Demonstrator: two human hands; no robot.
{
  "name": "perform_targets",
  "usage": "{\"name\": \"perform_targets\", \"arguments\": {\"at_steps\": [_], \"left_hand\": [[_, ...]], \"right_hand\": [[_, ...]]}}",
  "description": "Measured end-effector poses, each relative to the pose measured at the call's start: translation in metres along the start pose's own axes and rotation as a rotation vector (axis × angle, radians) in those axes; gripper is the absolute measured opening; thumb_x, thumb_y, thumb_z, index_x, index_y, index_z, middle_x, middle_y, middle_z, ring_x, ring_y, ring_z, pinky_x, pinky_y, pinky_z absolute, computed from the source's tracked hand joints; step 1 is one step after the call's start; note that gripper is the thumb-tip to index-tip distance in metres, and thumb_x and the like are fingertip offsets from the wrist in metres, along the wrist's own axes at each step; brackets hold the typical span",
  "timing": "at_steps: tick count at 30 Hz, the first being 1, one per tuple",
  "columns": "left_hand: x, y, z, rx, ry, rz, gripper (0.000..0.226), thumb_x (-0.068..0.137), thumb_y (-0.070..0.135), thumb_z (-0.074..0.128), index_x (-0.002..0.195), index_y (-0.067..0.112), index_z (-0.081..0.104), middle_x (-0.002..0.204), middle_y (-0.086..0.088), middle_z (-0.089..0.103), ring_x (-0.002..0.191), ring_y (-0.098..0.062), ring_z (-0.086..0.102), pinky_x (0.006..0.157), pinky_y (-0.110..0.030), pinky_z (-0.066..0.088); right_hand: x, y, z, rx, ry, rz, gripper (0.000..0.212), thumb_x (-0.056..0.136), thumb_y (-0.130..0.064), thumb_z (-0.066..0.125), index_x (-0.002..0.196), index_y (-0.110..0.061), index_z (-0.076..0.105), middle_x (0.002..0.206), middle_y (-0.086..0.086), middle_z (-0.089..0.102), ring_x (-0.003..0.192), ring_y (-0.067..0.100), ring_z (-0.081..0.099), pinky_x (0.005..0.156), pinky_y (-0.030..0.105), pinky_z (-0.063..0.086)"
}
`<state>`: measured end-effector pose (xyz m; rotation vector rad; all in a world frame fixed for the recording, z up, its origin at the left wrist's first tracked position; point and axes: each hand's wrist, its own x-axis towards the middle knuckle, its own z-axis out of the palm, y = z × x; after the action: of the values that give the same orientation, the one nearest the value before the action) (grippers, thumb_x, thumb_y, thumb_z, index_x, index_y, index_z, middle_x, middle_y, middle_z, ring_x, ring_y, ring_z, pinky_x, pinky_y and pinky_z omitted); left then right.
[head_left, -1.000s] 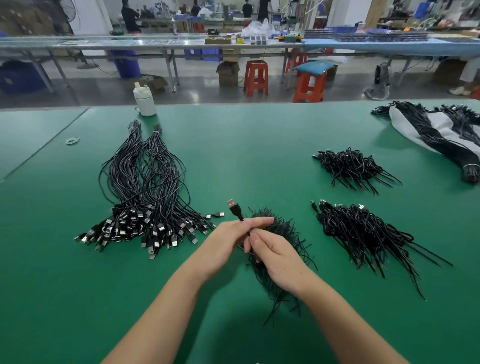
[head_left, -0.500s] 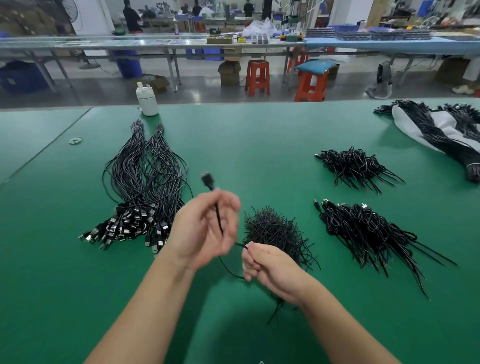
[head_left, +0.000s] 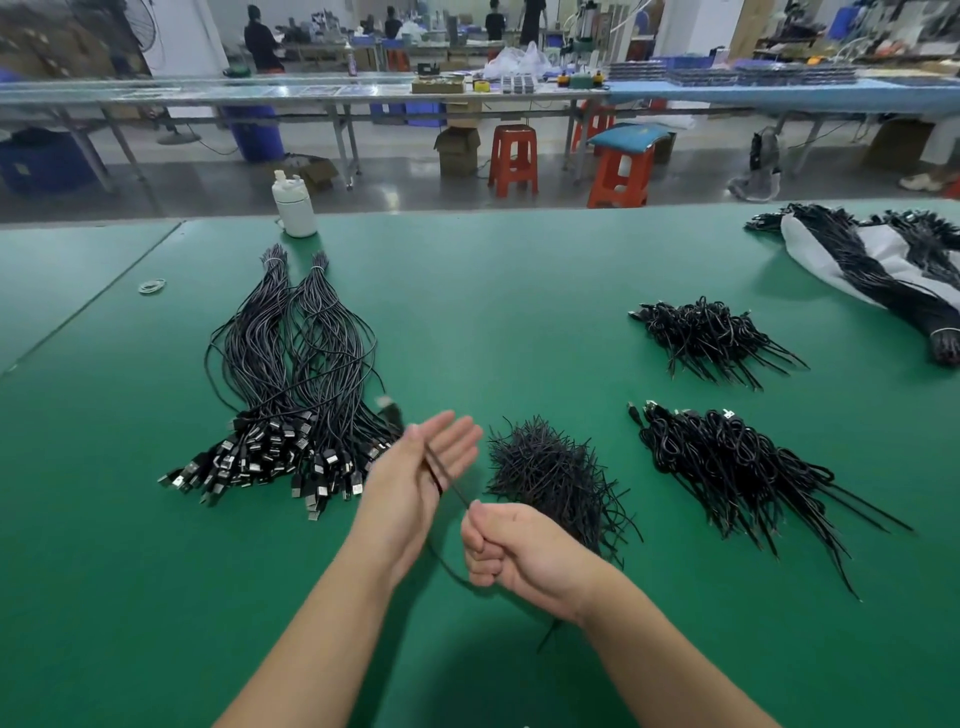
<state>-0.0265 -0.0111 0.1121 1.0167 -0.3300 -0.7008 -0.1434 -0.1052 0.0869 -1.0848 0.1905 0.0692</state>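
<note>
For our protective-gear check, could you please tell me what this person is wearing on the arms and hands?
Nothing shows: the left hand and right hand wear no gloves or rings, and the left forearm and right forearm are bare, with no sleeve, watch or wristband in view.

A thin black cable (head_left: 435, 470) stretches taut and slanted above the middle of the table's near edge. Its blurred far end, seemingly a plug, points far-left, and slack loops beneath.

green table (head_left: 519, 322) bearing cable bundles (head_left: 291, 395)
</note>
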Motion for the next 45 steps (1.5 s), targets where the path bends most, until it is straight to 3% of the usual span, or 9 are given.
{"name": "perform_targets", "arguments": {"at_steps": [3,9,20,23,26,31,34,39,45], "left_hand": [[0.004,0.02,0.001,-0.383,0.012,-0.038,0.044,0.107,0.029,0.031,0.11,-0.001,0.063,0.096,-0.016,0.075,0.084,-0.021,0.075,0.068,-0.029,0.061],[-0.02,0.044,-0.022,0.335,-0.68,-0.296,0.04,0.1,0.031,0.051,0.092,-0.002,0.07,0.056,-0.008,0.063,0.034,-0.009,0.046,0.035,-0.017,0.031],[-0.026,0.032,-0.032,1.66,-0.495,-0.158,0.04,0.104,0.039,0.037,0.081,0.016,0.061,0.085,0.003,0.073,0.079,-0.015,0.067,0.081,-0.039,0.054],[-0.024,0.022,-0.029,1.488,-0.335,0.025,0.036,0.105,0.036,0.037,0.08,0.026,0.061,0.082,0.006,0.071,0.078,-0.01,0.065,0.084,-0.04,0.053],[-0.018,0.012,-0.013,0.668,0.042,0.131,0.032,0.108,0.021,0.033,0.111,0.015,0.065,0.107,-0.005,0.075,0.104,-0.016,0.071,0.095,-0.034,0.055],[-0.005,0.036,-0.008,-0.271,-0.017,-0.014,0.038,0.102,0.029,0.039,0.108,0.0,0.063,0.063,0.0,0.061,0.049,-0.009,0.055,0.044,-0.021,0.047],[-0.013,0.04,-0.015,-0.119,-0.319,-0.089,0.034,0.099,0.024,0.045,0.099,0.0,0.07,0.049,0.006,0.037,0.037,-0.006,0.028,0.036,-0.02,0.027],[-0.027,0.037,-0.034,0.855,-0.818,-0.182,0.042,0.105,0.035,0.042,0.088,0.018,0.076,0.05,0.0,0.058,0.043,-0.029,0.043,0.062,-0.042,0.049],[-0.019,0.004,-0.022,1.175,-0.235,-0.067,0.034,0.107,0.02,0.037,0.105,0.003,0.067,0.096,-0.001,0.077,0.083,-0.014,0.073,0.086,-0.035,0.058]], "right_hand": [[0.001,0.01,-0.001,0.02,0.042,0.021,0.039,0.102,-0.034,0.049,0.067,-0.016,0.051,0.057,-0.003,0.028,0.056,0.014,0.027,0.059,0.025,0.031],[0.009,0.005,-0.013,0.253,0.036,0.004,0.03,0.091,-0.033,0.06,0.068,-0.014,0.055,0.059,-0.002,0.029,0.059,0.014,0.027,0.062,0.029,0.028],[0.005,0.005,-0.003,0.138,0.0,0.029,0.03,0.104,-0.021,0.039,0.079,-0.014,0.054,0.061,-0.004,0.033,0.058,0.012,0.027,0.058,0.025,0.026],[0.003,0.003,-0.001,0.12,0.01,-0.001,0.031,0.104,-0.022,0.04,0.076,-0.014,0.052,0.06,-0.004,0.033,0.058,0.012,0.028,0.058,0.025,0.025],[0.003,0.01,0.0,0.102,0.005,-0.005,0.035,0.104,-0.026,0.041,0.073,-0.014,0.049,0.06,-0.002,0.029,0.058,0.013,0.027,0.059,0.027,0.024],[0.006,0.021,-0.004,0.15,0.095,0.02,0.031,0.1,-0.028,0.046,0.072,-0.013,0.047,0.062,-0.001,0.027,0.059,0.013,0.024,0.059,0.025,0.025],[0.006,0.016,-0.015,0.255,0.115,0.016,0.032,0.1,-0.028,0.048,0.072,-0.014,0.052,0.062,-0.002,0.029,0.057,0.012,0.027,0.057,0.026,0.024],[0.005,-0.005,-0.027,0.256,0.139,0.004,0.032,0.099,-0.028,0.05,0.071,-0.015,0.057,0.063,-0.002,0.03,0.058,0.013,0.025,0.056,0.026,0.023],[0.002,-0.016,-0.02,-0.046,0.079,-0.018,0.035,0.106,-0.027,0.043,0.074,-0.017,0.055,0.064,-0.003,0.029,0.058,0.013,0.022,0.055,0.023,0.024]]}}
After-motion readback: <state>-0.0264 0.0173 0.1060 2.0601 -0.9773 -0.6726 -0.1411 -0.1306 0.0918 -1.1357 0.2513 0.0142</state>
